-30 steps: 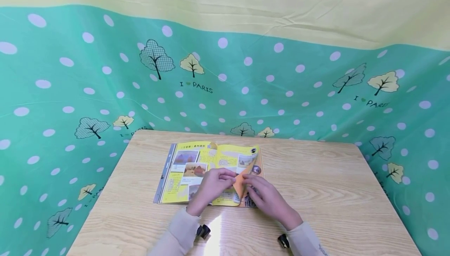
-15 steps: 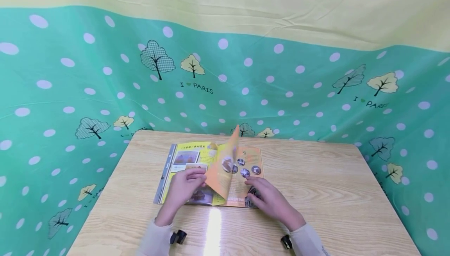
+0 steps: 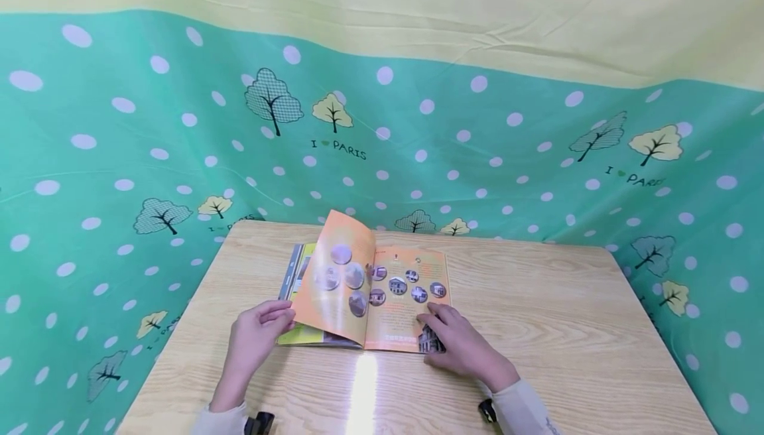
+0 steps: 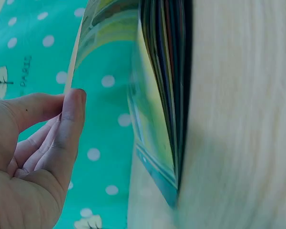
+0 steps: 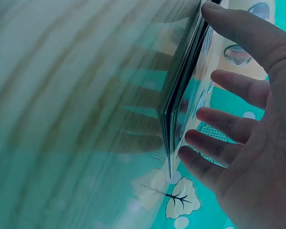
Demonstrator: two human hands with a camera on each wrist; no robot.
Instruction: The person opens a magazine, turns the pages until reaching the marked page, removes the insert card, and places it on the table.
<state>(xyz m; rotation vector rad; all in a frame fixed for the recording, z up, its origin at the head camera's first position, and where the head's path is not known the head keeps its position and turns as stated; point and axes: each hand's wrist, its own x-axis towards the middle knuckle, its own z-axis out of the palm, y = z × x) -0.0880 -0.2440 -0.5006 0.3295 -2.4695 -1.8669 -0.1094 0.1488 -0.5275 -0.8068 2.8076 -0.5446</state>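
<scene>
An open magazine [image 3: 394, 322] lies on the table, its right page orange with round photos. My left hand [image 3: 256, 335] pinches the lower outer corner of an orange page [image 3: 334, 282], raised in a curve over the yellow left side. In the left wrist view, thumb and forefinger meet on the page's edge [image 4: 72, 62], with the stacked leaves [image 4: 169, 95] beyond. My right hand [image 3: 462, 345] is at the magazine's lower right corner, fingers spread and relaxed. The right wrist view has its thumb on the magazine's edge [image 5: 181, 81] and the other fingers extended.
The light wooden table [image 3: 537, 309] extends on both sides of the magazine, with a bright reflection in front. A green dotted cloth [image 3: 465, 176] printed with trees hangs behind and at both sides. Black wrist cameras [image 3: 259, 424] sit at the sleeves.
My left hand has moved left and toward me, drawing the orange page over from the right side to the left. More round photos show. The right hand stays near the lower right corner.
</scene>
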